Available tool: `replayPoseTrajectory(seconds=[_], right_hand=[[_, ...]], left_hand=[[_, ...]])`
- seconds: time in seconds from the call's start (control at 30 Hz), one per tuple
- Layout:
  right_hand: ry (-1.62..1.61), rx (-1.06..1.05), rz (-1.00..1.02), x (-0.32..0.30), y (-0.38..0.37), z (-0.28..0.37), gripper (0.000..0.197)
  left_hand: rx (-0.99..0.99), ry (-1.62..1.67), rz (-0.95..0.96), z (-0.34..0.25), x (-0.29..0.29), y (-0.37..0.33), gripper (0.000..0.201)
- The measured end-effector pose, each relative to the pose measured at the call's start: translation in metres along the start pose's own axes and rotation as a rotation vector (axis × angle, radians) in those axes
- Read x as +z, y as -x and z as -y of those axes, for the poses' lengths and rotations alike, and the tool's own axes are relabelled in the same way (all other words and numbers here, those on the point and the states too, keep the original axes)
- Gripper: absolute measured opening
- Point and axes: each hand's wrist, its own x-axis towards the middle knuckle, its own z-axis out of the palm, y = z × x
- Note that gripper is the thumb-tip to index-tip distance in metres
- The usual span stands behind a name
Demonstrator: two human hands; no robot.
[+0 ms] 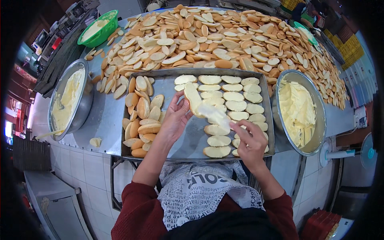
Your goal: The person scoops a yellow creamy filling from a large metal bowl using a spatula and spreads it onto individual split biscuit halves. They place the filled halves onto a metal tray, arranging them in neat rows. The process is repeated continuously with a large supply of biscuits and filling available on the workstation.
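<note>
My left hand [176, 116] pinches an oval bread slice [192, 97] whose upper face carries pale yellow cream. In my right hand [251, 140] is a spatula [214, 113], its pale blade smeared with cream, touching or just beside the slice's lower end. Both hands are over a dark metal tray [188, 136]. Its right part carries rows of cream-coated bread slices [233, 96], and uncoated bread slices [149, 128] are heaped along its left side. Right of the tray stands a steel bowl of yellow cream [296, 112].
A large heap of bread slices [192, 40] covers the far table. At the left, another steel bowl [86, 98] holds cream and a utensil handle. A green basin [107, 33] stands at the far left. A dab of cream [95, 142] lies on the metal table near its front edge.
</note>
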Motion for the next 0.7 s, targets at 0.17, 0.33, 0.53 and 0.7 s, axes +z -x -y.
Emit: replayPoseTrajectory(seconds=[0.17, 0.33, 0.53, 0.7], right_hand=[[0.01, -0.038, 0.099, -0.01, 0.011, 0.003, 0.06], [0.067, -0.018, 0.056, -0.001, 0.005, 0.008, 0.06], [-0.076, 0.091, 0.137, 0.001, 0.021, -0.003, 0.056], [-0.169, 0.366, 0.091, -0.008, 0.031, -0.017, 0.053]], left_hand=[[0.03, -0.044, -0.023, 0.0, -0.006, -0.002, 0.04], [0.008, -0.069, -0.009, 0.004, -0.007, -0.001, 0.043], [0.066, -0.143, -0.076, 0.001, -0.035, -0.006, 0.049], [-0.026, -0.329, -0.134, -0.009, -0.059, -0.016, 0.051]])
